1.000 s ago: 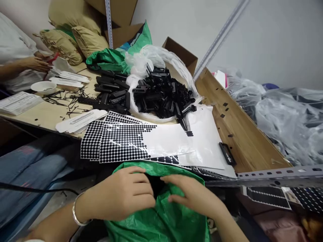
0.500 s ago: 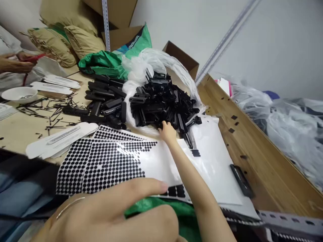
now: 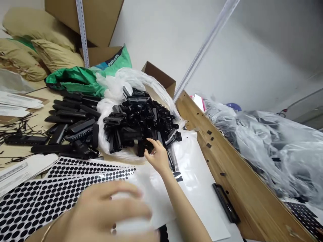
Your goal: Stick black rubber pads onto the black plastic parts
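2 hands, left [image 3: 107,215] loosely spread, right [image 3: 158,158] unclear in grip, overhang a table [image 3: 41,114] near a pale wall [image 3: 161,30].

- Glossy black plastic parts [image 3: 141,111], mostly long and narrow, are lying in a dense, loose heap inside the crumpled translucent plastic bag [image 3: 113,85].
- They are overlapping at many angles, with grey highlights showing along several edges.
- Some at the bag's rear are tilting upward, while others are lying nearly level.
- A few are spilling past the bag's front right edge.
- Deep in the bag, single outlines are merging into black.
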Demonstrator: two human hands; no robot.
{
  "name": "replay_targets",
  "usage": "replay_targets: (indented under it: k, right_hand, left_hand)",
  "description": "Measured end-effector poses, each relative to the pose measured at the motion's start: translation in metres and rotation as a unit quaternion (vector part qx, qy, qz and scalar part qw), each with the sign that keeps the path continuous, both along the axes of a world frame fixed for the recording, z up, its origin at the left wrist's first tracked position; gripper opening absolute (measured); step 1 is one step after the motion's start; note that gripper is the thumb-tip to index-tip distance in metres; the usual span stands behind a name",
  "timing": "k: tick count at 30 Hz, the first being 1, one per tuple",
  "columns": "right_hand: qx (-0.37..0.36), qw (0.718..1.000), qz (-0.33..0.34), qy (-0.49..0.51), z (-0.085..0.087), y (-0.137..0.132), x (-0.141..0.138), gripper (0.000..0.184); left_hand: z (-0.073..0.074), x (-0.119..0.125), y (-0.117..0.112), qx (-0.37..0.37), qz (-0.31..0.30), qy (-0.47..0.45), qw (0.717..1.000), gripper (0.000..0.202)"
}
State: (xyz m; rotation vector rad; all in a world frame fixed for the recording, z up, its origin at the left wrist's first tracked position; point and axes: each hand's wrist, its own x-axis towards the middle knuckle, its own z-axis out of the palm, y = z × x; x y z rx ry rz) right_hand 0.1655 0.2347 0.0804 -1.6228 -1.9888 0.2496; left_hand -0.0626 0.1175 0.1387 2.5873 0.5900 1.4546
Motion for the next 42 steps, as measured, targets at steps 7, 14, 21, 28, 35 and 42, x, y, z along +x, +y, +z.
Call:
replay_targets:
  k: [7,14,21,28,35,42]
  right_hand:
    - [0.028,0.936,0.064,0.345,0.049,-0.026,0.004,0.027]
    - [-0.12,0.943,0.123,0.286,-0.019,-0.045,-0.024,0.028]
    - [-0.145,0.962,0.212,-0.091,-0.06,-0.087,-0.055,0.041]
    - [-0.166,0.969,0.181,-0.033,-0.055,-0.057,-0.054,0.011]
    - [-0.138,0.973,0.176,0.06,-0.075,-0.056,-0.044,0.01]
    - [-0.154,0.962,0.153,0.166,-0.073,-0.057,-0.036,0.013]
  left_hand:
    - [-0.026,0.078,0.099,-0.145,0.075,0.001,0.987,0.027]
    - [-0.086,0.044,0.107,-0.516,0.075,-0.271,0.809,0.023]
    - [-0.12,0.032,0.094,-0.459,0.14,-0.374,0.794,0.025]
    - [-0.151,0.028,0.1,-0.548,-0.064,-0.388,0.738,0.041]
    - [-0.155,0.022,0.119,-0.587,-0.089,-0.442,0.672,0.057]
    - [-0.161,0.022,0.124,-0.619,-0.068,-0.378,0.685,0.053]
